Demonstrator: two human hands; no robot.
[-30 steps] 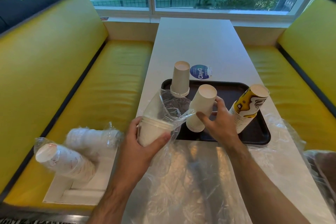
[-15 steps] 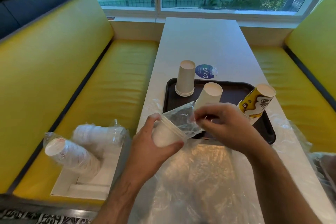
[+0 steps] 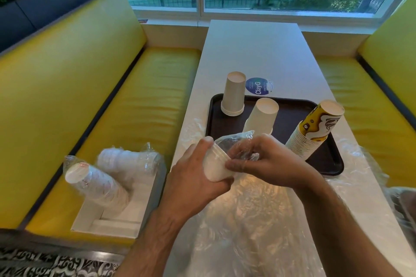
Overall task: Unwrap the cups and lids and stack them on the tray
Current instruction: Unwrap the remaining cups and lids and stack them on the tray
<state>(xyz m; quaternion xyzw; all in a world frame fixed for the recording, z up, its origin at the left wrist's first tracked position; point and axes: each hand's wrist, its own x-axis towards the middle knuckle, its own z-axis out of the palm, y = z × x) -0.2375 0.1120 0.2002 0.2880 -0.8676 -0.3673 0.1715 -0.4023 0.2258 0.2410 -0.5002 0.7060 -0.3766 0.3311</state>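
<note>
While the left hand (image 3: 198, 171) wraps thumb and fingers around a short white stack of cups (image 3: 215, 170) held just in front of the tray's near edge, the right hand (image 3: 267, 163) pinches the clear plastic wrap (image 3: 234, 141) that bulges over the top of that stack, thumb underneath at the stack's side and the other fingers curled over the film. The dark tray (image 3: 290, 105) lies on the white table (image 3: 254, 51) at 12 o'clock from the hands. On the tray, an upside-down stack of plain white cups (image 3: 234, 94) stands upright in the corner at 11 o'clock; a second inverted white stack (image 3: 262, 117) stands near the tray's middle, tilted toward 1 o'clock, its base partly hidden behind the wrap. At 2 o'clock from the hands, a taller stack topped by a yellow printed cup (image 3: 315, 128) leans toward 1 o'clock at the tray's right end. A round blue sticker (image 3: 258, 86) lies on the table just beyond the tray's far edge. Loose clear sheeting (image 3: 247, 220) covers the table at 6 o'clock, beneath both forearms. At 9 o'clock, on the yellow bench seat (image 3: 146, 101), a white open box (image 3: 112, 220) holds two wrapped sleeves of cups (image 3: 99, 184) lying tilted. Whether these contain cups or lids cannot be told for the farther sleeve.
</note>
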